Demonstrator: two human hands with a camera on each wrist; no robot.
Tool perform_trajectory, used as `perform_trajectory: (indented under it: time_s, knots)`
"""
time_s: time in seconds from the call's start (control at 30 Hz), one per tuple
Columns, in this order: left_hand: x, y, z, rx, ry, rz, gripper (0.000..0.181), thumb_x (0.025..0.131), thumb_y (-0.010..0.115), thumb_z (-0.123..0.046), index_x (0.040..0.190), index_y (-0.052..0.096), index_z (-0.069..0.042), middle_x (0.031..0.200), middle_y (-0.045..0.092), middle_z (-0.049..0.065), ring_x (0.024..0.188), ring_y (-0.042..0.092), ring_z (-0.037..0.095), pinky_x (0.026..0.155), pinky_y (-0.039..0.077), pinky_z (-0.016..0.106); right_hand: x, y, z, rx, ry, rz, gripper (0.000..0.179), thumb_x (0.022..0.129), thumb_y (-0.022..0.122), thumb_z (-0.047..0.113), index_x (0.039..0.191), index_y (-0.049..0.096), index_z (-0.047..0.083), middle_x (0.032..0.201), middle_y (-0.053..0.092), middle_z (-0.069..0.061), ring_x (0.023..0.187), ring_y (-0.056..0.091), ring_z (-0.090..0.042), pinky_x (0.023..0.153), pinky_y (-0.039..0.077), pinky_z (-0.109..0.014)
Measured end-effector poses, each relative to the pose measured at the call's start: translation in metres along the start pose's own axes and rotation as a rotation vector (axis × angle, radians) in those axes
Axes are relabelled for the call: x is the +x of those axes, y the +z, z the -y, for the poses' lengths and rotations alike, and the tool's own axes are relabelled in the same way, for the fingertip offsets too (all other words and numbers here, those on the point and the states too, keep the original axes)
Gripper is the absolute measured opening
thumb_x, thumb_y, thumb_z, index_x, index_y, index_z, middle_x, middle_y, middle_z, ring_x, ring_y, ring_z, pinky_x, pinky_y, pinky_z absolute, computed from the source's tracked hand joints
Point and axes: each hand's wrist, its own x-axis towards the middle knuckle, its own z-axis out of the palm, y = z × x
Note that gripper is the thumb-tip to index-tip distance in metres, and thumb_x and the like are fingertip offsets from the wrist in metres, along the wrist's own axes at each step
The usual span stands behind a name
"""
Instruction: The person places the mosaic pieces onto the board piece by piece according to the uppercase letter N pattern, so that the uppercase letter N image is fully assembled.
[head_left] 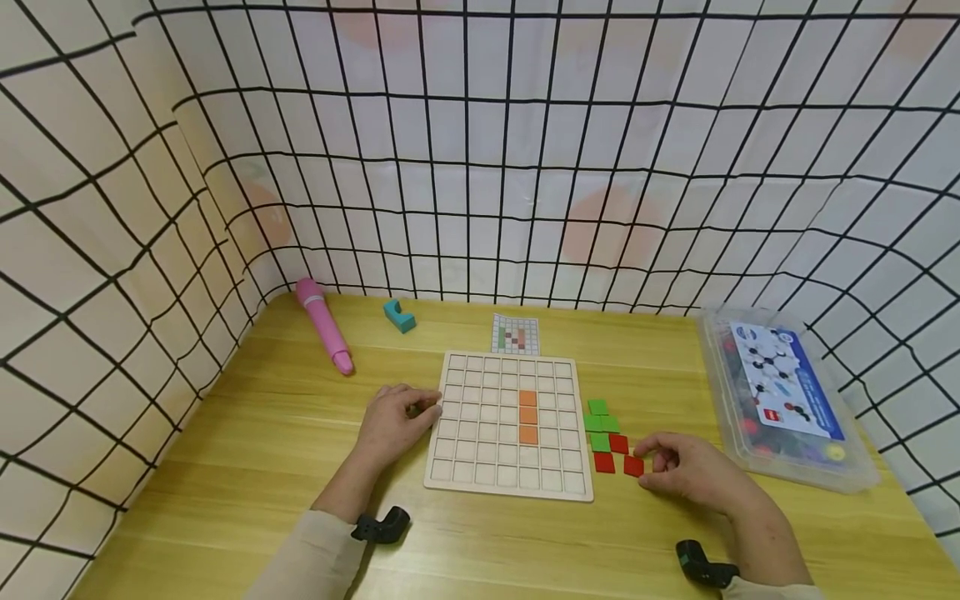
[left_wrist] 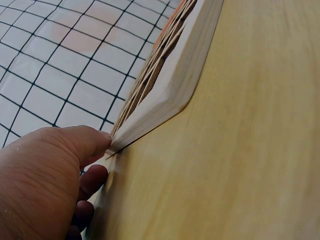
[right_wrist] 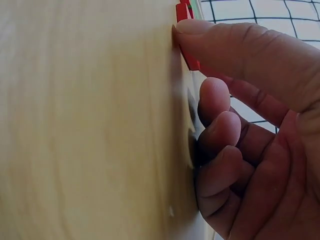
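Note:
A wooden grid board lies on the table, with three orange square tiles stacked in one column of its cells. My left hand holds the board's left edge, thumb and forefinger right at the rim; the thumb meets its side in the left wrist view. My right hand pinches a red square tile between thumb and forefinger, close to the tabletop. Two other red tiles and several green tiles lie just right of the board.
A small printed pattern card lies behind the board. Further left are a teal angled block and a pink microphone-shaped object. At the right stands a clear plastic box of coloured pieces. Black-lined white walls enclose the table.

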Motion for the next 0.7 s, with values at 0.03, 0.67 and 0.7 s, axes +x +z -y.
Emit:
perform_trajectory:
  time_s: [0.03,0.67,0.7]
  knots:
    - [0.0000,0.0000,-0.0002,-0.002,0.003,-0.002,0.021,0.091,0.077,-0.027,0.110,0.080,-0.017,0.087,0.069,-0.005,0.080,0.052,0.012,0.081,0.038,0.033,0.0002,0.0000,0.0001,0.001,0.003,-0.001,0.036,0.083,0.084,0.021,0.113,0.067,0.009,0.085,0.056,-0.004,0.073,0.050,-0.017,0.061,0.040,-0.025]
    - [-0.0008,-0.0008,-0.0002,-0.015,0.006,-0.006,0.021,0.091,0.076,-0.027,0.109,0.080,-0.017,0.087,0.070,-0.005,0.081,0.052,0.012,0.080,0.038,0.033,0.0008,0.0008,0.0033,0.018,0.034,-0.008,0.034,0.086,0.081,0.020,0.113,0.065,0.008,0.083,0.054,-0.004,0.071,0.049,-0.018,0.058,0.038,-0.026]
    - [-0.0010,-0.0007,-0.0003,-0.015,0.008,-0.007,0.021,0.091,0.077,-0.027,0.109,0.080,-0.017,0.087,0.070,-0.005,0.080,0.051,0.012,0.080,0.038,0.032,0.0006,0.0008,0.0042,0.011,0.034,-0.010,0.034,0.086,0.081,0.022,0.113,0.065,0.008,0.083,0.054,-0.004,0.071,0.050,-0.018,0.059,0.038,-0.026]
